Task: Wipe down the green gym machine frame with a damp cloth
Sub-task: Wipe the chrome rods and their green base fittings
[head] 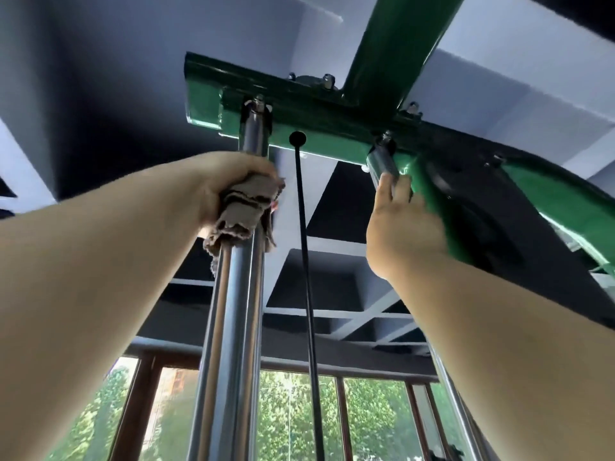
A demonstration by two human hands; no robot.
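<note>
I look steeply up at the top of the green machine frame (319, 114), a crossbar with a beam (392, 44) running away overhead. My left hand (229, 184) grips a beige cloth (243, 211) wrapped round the left chrome guide rod (233, 327), just under the crossbar. My right hand (399, 221) holds the upper end of the right chrome rod (382, 161), fingers curled round it beside a green side plate (432, 201). Both forearms reach up from the lower corners.
A black cable (304, 261) hangs straight down between the two rods from a black ball stop (297, 138). A black pulley housing (482, 227) sits at the right. Grey ceiling beams lie above, and a brown-framed window (299, 410) with trees lies below.
</note>
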